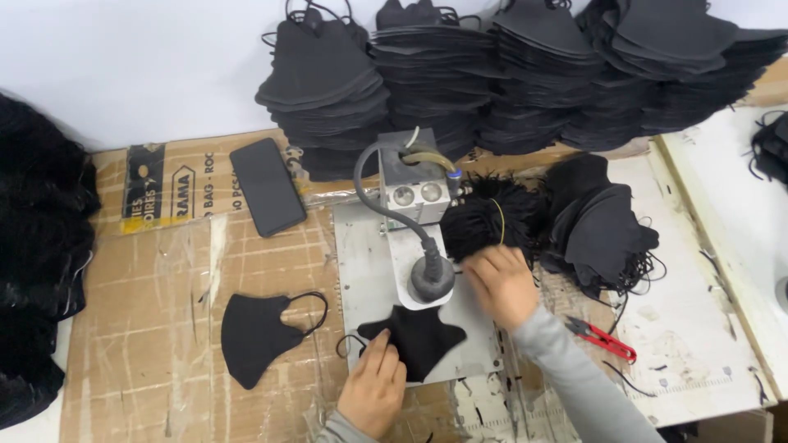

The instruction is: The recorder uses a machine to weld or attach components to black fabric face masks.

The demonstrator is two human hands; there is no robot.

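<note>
Head view: mask under the press, fingers close

Left hand (373,392) lies flat, pinning the black face mask (419,340) on the metal plate (357,271) below the welding head (431,281). Right hand (501,283) pinches ear-loop cord from the bundle (488,221). Fingertips that near the head risk a pinch; a slipping mask would misplace the loop.

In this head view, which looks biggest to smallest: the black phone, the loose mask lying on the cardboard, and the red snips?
1. Loose mask, slightly larger than the phone; they lie at a similar distance, so close but rankable.
2. Black phone.
3. Red snips, clearly smallest.
</note>
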